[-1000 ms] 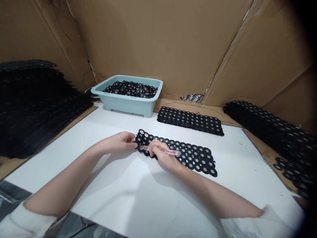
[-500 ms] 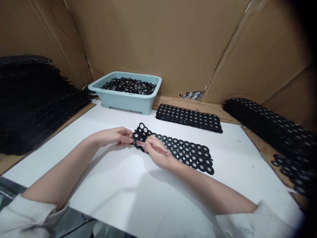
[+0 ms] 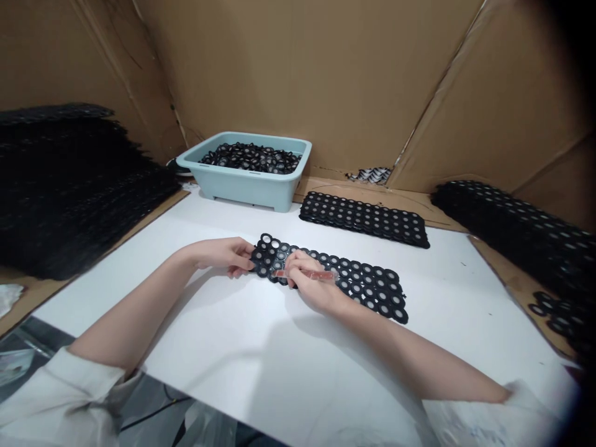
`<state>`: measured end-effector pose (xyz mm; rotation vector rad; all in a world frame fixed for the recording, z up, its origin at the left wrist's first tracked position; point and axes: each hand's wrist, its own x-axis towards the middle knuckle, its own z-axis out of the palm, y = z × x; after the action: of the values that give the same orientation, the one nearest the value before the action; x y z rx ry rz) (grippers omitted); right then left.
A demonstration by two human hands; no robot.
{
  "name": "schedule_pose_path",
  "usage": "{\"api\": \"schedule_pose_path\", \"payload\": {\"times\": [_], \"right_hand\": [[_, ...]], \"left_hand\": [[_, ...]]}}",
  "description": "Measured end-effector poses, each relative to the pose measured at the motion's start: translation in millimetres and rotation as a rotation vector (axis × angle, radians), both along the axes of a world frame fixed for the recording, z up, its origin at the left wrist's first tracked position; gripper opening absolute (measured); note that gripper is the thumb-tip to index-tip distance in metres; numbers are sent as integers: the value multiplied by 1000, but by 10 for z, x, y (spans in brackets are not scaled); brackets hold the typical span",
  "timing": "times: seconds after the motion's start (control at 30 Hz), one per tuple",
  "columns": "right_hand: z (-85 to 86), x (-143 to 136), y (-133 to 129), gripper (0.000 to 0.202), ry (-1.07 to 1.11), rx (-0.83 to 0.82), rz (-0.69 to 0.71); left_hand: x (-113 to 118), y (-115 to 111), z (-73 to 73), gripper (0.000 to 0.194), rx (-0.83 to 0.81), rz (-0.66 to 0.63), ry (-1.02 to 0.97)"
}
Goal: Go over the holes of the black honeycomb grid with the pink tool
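A black sheet of joined rings (image 3: 379,287) lies flat on the white board, most of its rings showing pale grey centres. At its far left corner, two rings look brighter white inside. My left hand (image 3: 234,257) pinches the sheet's left edge between thumb and fingers. My right hand (image 3: 308,277) is closed around a reddish, clear-ended pen-like tool (image 3: 319,275), held nearly level. Its tip points left, over the rings near the left end. Part of the sheet is hidden under my right hand.
Behind stands a light blue tub (image 3: 251,186) filled with loose black rounds. A stack of similar ring sheets (image 3: 363,218) lies at the back. Dark piles rise at the left (image 3: 79,198) and right (image 3: 521,233). Cardboard walls (image 3: 302,74) enclose the white board (image 3: 209,347).
My right hand and the tool have moved slightly right along the sheet, and the tool lies more level. My left hand stays at the left edge. The whole view has shifted a little.
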<state>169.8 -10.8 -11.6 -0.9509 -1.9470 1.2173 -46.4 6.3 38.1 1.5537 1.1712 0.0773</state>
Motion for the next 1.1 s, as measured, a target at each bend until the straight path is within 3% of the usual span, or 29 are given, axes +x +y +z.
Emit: {"api": "schedule_pose_path", "payload": {"times": [0.13,0.27,0.73,0.97,1.1], "right_hand": [[-32,-35,-10,25,-4,41,13],[-37,-39,1,26,-30,54,45],[-42,25,11,28,76,-11,24],[-59,4,6,27,35,27,2],[-91,-80,-46,22,-16,141,-55]], "left_hand": [[98,-35,-46,28,117,45,113],[216,-94,-93,21,243,111,146],[197,-84,-49,23,131,111,37],[229,-100,-61,21,164,140,60],[296,-174,-47,20,293,189,143]]}}
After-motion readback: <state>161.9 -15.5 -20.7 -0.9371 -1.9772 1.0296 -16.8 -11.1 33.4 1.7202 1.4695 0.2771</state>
